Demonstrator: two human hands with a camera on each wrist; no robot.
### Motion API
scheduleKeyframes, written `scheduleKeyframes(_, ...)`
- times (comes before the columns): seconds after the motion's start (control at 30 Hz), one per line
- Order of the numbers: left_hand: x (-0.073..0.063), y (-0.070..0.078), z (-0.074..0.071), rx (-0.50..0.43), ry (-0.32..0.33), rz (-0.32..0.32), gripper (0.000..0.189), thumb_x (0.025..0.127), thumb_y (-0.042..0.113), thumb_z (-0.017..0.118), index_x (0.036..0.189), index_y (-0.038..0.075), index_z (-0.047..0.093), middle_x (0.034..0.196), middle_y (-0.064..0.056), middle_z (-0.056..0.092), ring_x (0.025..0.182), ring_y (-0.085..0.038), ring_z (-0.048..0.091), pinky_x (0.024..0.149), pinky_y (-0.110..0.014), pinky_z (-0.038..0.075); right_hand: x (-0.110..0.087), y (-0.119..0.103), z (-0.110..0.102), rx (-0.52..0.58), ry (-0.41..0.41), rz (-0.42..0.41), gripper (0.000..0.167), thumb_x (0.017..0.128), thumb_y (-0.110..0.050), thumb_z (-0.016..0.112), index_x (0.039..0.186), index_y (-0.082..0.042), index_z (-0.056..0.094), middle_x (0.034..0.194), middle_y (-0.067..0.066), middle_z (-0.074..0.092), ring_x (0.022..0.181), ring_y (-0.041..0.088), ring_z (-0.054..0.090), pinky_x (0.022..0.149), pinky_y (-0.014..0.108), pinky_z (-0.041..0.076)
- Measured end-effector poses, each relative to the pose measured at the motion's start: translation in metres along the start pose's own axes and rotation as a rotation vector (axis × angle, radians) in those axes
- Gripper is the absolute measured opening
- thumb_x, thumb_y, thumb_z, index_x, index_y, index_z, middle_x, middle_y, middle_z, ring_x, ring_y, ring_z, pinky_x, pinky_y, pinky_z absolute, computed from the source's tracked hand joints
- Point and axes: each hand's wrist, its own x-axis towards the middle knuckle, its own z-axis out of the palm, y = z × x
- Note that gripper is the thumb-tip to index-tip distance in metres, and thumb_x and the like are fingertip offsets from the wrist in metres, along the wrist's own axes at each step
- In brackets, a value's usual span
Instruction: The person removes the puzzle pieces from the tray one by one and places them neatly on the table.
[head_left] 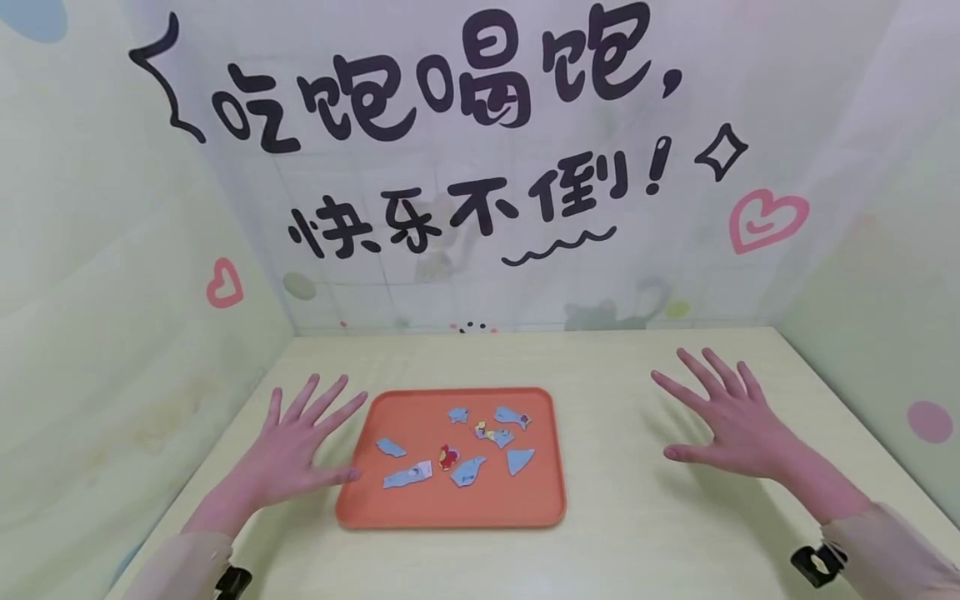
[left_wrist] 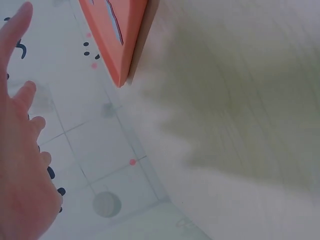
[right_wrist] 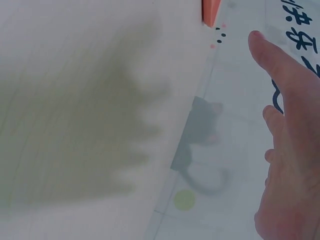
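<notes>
Two beige sleeves (head_left: 892, 546) are nearest me, a small black device (head_left: 819, 564) at each wrist. Beyond them, my left hand (head_left: 291, 460) and right hand (head_left: 731, 429) hang above the pale wood-grain table (head_left: 615, 537), well apart, fingers spread and holding nothing. I judge this a ready stance, the work on the pieces not yet begun.

Just beside my left thumb is the shallow, orange-red rectangular tray (head_left: 517, 505) with rounded corners; my right hand is well clear of it. Eight small, flat, irregular pieces (head_left: 468, 472) lie scattered inside, mostly light blue: nearer, a long strip (head_left: 402, 477); farther in, a triangle (head_left: 519, 461) and a red piece with a pale edge (head_left: 448, 457). Next, I think, I need to lower my left hand, the nearer one, and pinch one by its edge; lying so flat, they may slip.

Behind the table hangs a whitish backdrop (head_left: 420, 308) with bold black lettering (head_left: 480, 185).
</notes>
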Motion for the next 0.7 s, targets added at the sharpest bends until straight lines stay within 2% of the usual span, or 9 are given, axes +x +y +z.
scheduleKeyframes(0.13, -0.007, 0.004, 0.0, -0.021, 0.023, 0.025, 0.095, 0.076, 0.063, 0.073, 0.155, 0.033, 0.031, 0.166, 0.0, 0.02, 0.154, -0.039, 0.01, 0.109, -0.078, 0.009, 0.011, -0.007, 0.002, 0.019, -0.007, -0.027, 0.093, 0.077, -0.068, 0.07, 0.154, -0.033, 0.033, 0.163, 0.015, 0.019, 0.151, 0.042, 0.01, 0.107, 0.074, 0.015)
scheduleKeyframes(0.3, -0.014, 0.009, 0.001, -0.049, 0.032, 0.032, 0.091, 0.079, 0.058, 0.074, 0.155, 0.031, 0.032, 0.165, -0.002, 0.022, 0.155, -0.036, 0.009, 0.116, -0.071, -0.001, 0.029, -0.012, 0.003, 0.001, 0.007, -0.062, 0.091, 0.076, -0.068, 0.07, 0.153, -0.032, 0.036, 0.161, 0.016, 0.022, 0.147, 0.045, 0.017, 0.106, 0.073, 0.017)
scheduleKeyframes(0.53, -0.016, 0.016, 0.001, -0.039, 0.078, 0.038, 0.088, 0.079, 0.054, 0.076, 0.154, 0.031, 0.035, 0.162, -0.006, 0.03, 0.154, -0.035, 0.015, 0.118, -0.068, 0.005, 0.056, -0.018, 0.001, 0.001, -0.009, -0.091, 0.09, 0.076, -0.065, 0.072, 0.152, -0.03, 0.037, 0.161, 0.017, 0.02, 0.147, 0.047, 0.016, 0.108, 0.073, 0.015)
scheduleKeyframes(0.7, -0.02, 0.023, 0.001, -0.052, 0.073, 0.049, 0.085, 0.079, 0.052, 0.077, 0.152, 0.029, 0.039, 0.162, -0.004, 0.03, 0.154, -0.034, 0.016, 0.121, -0.063, 0.001, 0.072, -0.025, 0.002, 0.01, -0.018, -0.109, 0.091, 0.076, -0.064, 0.073, 0.152, -0.028, 0.038, 0.162, 0.018, 0.019, 0.147, 0.047, 0.015, 0.11, 0.073, 0.014)
